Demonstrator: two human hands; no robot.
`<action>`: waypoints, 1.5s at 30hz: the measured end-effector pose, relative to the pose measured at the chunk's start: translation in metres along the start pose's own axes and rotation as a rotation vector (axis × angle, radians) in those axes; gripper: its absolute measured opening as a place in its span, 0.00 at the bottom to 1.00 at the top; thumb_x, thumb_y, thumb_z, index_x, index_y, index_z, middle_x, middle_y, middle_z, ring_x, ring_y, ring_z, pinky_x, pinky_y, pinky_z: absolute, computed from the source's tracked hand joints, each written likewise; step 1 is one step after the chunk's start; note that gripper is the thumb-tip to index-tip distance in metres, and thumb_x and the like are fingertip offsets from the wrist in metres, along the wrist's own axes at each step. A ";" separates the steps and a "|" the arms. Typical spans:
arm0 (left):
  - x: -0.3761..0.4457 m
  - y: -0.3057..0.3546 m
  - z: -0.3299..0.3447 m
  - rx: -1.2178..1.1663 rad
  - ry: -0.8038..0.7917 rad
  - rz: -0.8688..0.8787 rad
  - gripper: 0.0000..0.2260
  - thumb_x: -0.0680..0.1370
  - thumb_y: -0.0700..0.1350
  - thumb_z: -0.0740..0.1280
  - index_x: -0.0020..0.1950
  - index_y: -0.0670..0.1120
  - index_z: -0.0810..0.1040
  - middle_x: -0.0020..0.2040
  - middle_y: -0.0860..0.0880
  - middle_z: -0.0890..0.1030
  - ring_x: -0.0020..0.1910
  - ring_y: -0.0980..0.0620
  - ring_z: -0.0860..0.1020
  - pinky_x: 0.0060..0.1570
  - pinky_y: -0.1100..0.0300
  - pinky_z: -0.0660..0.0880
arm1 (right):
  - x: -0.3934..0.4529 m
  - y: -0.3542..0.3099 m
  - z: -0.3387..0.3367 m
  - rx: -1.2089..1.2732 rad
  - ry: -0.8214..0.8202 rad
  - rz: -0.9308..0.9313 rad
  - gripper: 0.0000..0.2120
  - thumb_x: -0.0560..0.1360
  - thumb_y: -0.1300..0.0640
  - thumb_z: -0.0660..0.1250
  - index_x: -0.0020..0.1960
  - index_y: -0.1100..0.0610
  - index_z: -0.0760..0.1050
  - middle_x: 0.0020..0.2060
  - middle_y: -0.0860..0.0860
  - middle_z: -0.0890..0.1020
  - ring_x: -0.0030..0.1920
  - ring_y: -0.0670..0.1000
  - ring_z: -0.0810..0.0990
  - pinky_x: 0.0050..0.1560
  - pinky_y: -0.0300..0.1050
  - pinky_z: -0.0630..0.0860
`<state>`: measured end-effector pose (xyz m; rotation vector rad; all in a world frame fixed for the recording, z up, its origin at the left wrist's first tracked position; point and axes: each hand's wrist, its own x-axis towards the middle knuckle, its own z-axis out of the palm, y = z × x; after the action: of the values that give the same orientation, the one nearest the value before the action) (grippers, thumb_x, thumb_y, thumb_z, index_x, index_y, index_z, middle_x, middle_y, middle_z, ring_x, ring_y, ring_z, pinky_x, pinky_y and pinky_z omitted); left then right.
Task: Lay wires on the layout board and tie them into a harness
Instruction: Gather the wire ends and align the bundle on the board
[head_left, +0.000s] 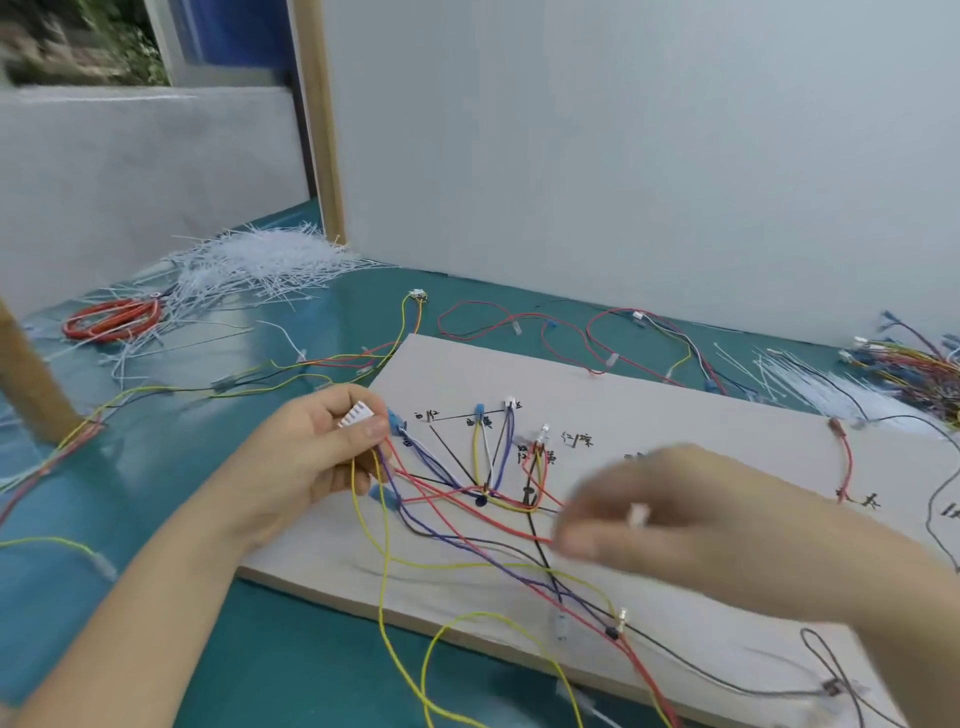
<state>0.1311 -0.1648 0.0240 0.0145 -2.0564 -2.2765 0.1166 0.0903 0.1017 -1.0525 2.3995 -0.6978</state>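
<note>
A pale layout board with black drawn lines and handwritten labels lies on the teal table. Red, yellow, purple, black and white wires fan across it, meeting near a black dot. My left hand is raised over the board's left corner and pinches a white multi-pin connector, from which several wires hang down. My right hand is blurred above the board's middle; it holds a small white connector and its fingertips pinch a red wire.
A heap of white cable ties and a red wire coil lie at the back left. More cable ties and a bundle of coloured wires sit at the right. Loose harnesses lie behind the board. Wooden posts stand left.
</note>
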 end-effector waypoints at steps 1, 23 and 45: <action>-0.002 0.000 0.002 -0.002 -0.022 0.014 0.04 0.69 0.40 0.64 0.42 0.43 0.73 0.30 0.47 0.78 0.26 0.53 0.76 0.23 0.66 0.71 | 0.005 -0.001 0.003 0.074 0.089 -0.027 0.13 0.72 0.37 0.61 0.45 0.44 0.78 0.38 0.39 0.80 0.40 0.39 0.77 0.42 0.31 0.72; 0.008 -0.014 -0.045 0.665 0.280 -0.092 0.07 0.75 0.40 0.68 0.40 0.50 0.82 0.33 0.57 0.82 0.32 0.62 0.75 0.36 0.67 0.70 | 0.067 0.010 0.054 0.622 -0.049 0.128 0.13 0.77 0.66 0.54 0.49 0.54 0.75 0.35 0.50 0.72 0.28 0.45 0.74 0.24 0.39 0.76; -0.020 -0.002 0.025 1.285 0.010 0.371 0.09 0.74 0.50 0.62 0.42 0.48 0.80 0.43 0.53 0.77 0.46 0.53 0.73 0.49 0.64 0.66 | 0.014 0.050 0.034 0.687 0.015 0.205 0.09 0.79 0.66 0.58 0.48 0.57 0.75 0.31 0.48 0.77 0.29 0.46 0.73 0.29 0.38 0.74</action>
<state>0.1491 -0.1383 0.0234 -0.2464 -2.7709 -0.5047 0.0995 0.0996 0.0434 -0.5058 1.9845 -1.3167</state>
